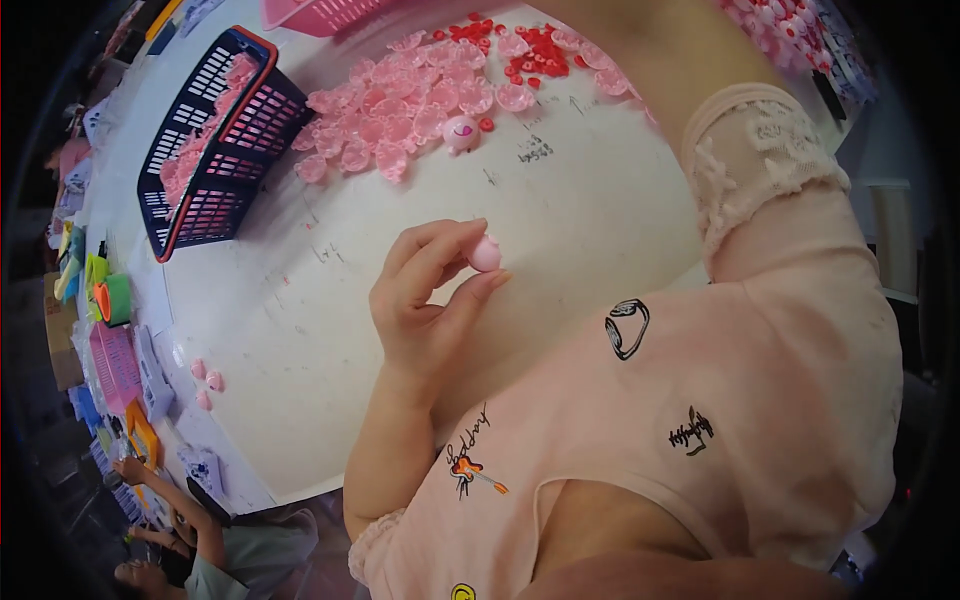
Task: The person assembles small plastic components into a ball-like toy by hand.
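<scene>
Above the white table (300,320), my left hand (420,295) pinches a small pink ball (486,254) between thumb and fingertips. My right forearm (640,60) reaches up past the top edge, so the right hand is out of sight. Beyond the left hand lies a wide heap of translucent pink shell-like pieces (400,110). Small red pieces (537,55) are scattered at its far right. A round pink figure (461,133) with a dark pink mark sits at the heap's near edge.
A navy basket (232,190) with a red rim, tilted in view, holds more pink pieces at the left. A pink basket (320,14) stands at the far edge. Several small pink parts (205,380) lie near the left table edge. Another person (240,550) is at lower left.
</scene>
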Motion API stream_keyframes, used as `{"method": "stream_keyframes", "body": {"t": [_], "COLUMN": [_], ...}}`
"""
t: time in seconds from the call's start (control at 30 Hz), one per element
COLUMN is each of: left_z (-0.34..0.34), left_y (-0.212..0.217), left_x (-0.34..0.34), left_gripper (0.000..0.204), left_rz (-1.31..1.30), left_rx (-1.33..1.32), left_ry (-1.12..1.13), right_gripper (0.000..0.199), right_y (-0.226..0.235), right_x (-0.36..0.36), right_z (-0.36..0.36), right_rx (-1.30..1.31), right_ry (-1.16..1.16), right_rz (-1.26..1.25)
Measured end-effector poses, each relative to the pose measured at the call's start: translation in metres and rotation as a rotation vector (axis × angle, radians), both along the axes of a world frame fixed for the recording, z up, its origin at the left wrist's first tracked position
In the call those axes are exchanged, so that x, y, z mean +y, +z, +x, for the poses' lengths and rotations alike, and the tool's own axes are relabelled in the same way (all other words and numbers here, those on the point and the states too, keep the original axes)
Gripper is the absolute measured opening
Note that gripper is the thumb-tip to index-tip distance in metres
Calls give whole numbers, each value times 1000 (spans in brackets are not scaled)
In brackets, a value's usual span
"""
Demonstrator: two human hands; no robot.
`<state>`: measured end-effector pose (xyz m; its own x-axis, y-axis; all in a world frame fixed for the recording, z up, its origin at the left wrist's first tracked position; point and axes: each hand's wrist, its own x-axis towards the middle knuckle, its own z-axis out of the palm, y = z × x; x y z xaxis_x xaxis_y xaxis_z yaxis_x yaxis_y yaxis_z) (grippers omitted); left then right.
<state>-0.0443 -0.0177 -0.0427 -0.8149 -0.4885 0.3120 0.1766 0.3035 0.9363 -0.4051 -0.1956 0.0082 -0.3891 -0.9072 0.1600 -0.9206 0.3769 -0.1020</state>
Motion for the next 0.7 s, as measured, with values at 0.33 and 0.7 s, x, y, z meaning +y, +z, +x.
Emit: {"method": "stream_keyframes", "body": {"t": [0.33, 0.7], "left_z": [-8, -4], "left_y": [-1, 1], "left_x": [-2, -12], "left_gripper": [37, 36], "left_rz": [31, 705], "left_rx": [-27, 15], "left_ry": [-12, 245], "right_gripper": [27, 28], "right_y": [-12, 1], "right_x": [4, 175], "right_z": [-26, 106], "right_rx": [-150, -1359], "right_ry": [38, 451], "right_rz": [-214, -376]}}
